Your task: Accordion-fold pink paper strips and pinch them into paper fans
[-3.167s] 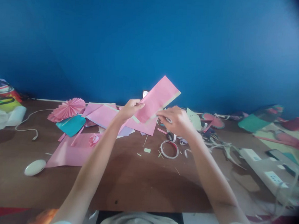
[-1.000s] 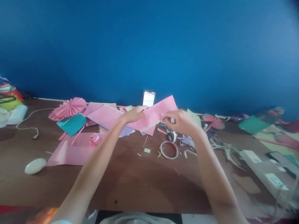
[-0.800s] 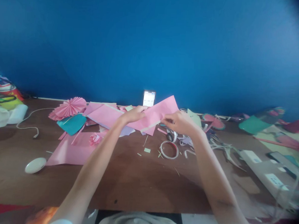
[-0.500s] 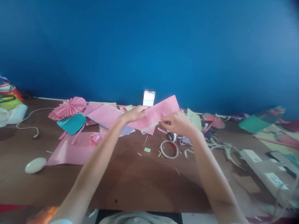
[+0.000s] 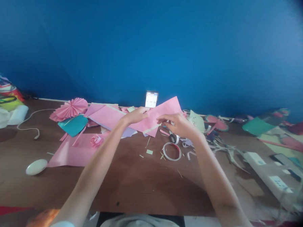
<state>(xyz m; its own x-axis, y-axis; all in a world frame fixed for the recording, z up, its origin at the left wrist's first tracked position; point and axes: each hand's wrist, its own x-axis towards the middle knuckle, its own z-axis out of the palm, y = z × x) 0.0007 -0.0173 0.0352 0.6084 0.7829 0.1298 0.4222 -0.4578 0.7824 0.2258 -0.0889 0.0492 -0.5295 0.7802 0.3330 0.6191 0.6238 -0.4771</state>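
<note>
A pink paper sheet with a pale strip along its lower edge is held just above the brown table, tilted up to the right. My left hand pinches its left end. My right hand has its fingers on the paper's lower edge near the middle, where the pale strip runs. More pink sheets lie under and left of my left hand. A white tape ring lies on the table just below my right hand.
A pink pleated fan, teal paper and a large pink sheet lie left. A white mouse and cable sit front left. Paper scraps and strips clutter the right, beside a white power strip. A small white card leans on the blue wall.
The pink sheet has come down from a raised tilt to just over the table. My right hand has slid left along its lower edge in the last second; my left hand stays.
</note>
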